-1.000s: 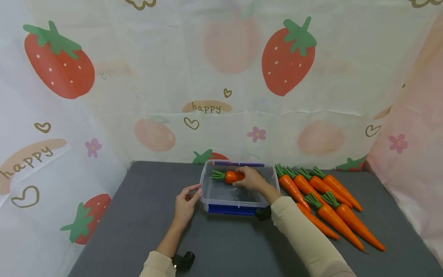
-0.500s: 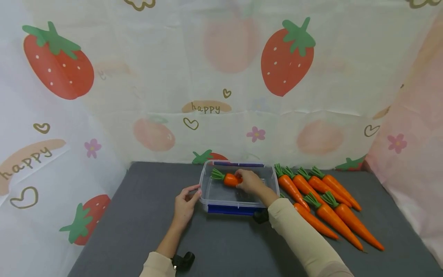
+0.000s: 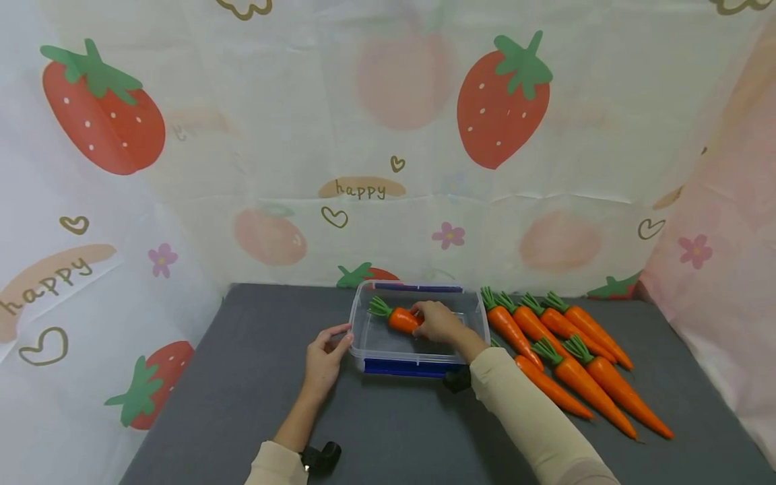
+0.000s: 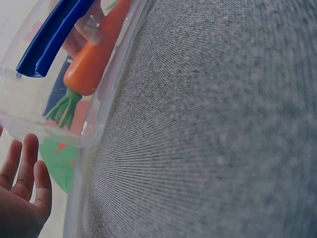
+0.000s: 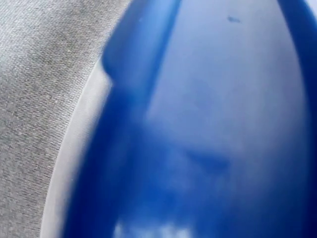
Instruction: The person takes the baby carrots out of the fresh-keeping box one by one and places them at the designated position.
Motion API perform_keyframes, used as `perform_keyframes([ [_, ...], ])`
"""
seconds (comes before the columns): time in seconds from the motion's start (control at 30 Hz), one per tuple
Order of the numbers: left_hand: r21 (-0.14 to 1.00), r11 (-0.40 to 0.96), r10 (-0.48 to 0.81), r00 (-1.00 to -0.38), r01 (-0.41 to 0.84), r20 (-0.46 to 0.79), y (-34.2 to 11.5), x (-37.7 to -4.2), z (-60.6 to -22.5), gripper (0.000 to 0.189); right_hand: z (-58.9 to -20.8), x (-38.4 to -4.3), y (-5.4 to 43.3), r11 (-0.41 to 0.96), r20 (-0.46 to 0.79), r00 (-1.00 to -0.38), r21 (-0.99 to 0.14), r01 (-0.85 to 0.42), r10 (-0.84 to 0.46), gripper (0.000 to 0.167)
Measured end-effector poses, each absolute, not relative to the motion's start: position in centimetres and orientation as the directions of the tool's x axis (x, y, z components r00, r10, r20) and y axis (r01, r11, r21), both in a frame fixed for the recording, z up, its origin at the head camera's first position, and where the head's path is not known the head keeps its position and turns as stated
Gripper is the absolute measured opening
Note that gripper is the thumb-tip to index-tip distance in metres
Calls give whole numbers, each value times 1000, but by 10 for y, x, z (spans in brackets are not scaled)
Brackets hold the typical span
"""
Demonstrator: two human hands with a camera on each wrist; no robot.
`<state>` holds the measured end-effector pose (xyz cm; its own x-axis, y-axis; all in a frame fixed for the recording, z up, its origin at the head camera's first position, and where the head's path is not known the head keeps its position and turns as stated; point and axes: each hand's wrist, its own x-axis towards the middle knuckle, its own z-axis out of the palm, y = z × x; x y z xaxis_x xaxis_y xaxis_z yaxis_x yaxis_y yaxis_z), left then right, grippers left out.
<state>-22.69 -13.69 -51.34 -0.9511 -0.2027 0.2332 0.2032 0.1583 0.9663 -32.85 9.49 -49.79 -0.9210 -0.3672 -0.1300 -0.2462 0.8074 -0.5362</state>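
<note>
Inside a clear plastic container (image 3: 394, 355) with blue latches lies a carrot (image 3: 401, 320), its green top toward the back left. My right hand (image 3: 441, 322) reaches over the container's right part and grips the carrot, covering its tapered end. The left wrist view shows the same carrot (image 4: 89, 69) through the clear wall, with the fingers around it. At the container's left side, my left hand (image 3: 324, 357) touches the rim with its fingertips; in the left wrist view its fingers (image 4: 27, 163) are fairly straight. A blurred blue latch (image 5: 133, 109) fills much of the right wrist view.
Several loose carrots (image 3: 582, 377) lie on the dark grey tabletop (image 3: 242, 377) to the right of the container, close to the right forearm. Behind the table hangs a white strawberry-print cloth (image 3: 291, 135), which also runs along both sides.
Inside the container, the carrot has turned slightly and its body has shifted a little left and toward the front, with my right hand moving along. My left hand has stayed at the rim.
</note>
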Motion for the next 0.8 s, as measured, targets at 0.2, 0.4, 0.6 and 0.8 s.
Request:
perform_keyframes([
  [0.2,969,156,-198,-955,190,220,-135,-220,-501,27,-492,-326,96,783,-101,-921,-566,-258,-376,42],
  [0.4,965,160,-208,-949,208,239,-135,-220,-502,26,-478,-324,102,739,-26,-922,-607,-293,-386,42],
  [0.6,967,151,-212,-949,206,236,-135,-222,-503,26,-467,-323,110,715,-8,-922,-634,-296,-388,43],
  [0.8,969,148,-207,-951,200,228,-134,-222,-503,26,-455,-316,117,689,22,-915,-651,-319,-403,46],
])
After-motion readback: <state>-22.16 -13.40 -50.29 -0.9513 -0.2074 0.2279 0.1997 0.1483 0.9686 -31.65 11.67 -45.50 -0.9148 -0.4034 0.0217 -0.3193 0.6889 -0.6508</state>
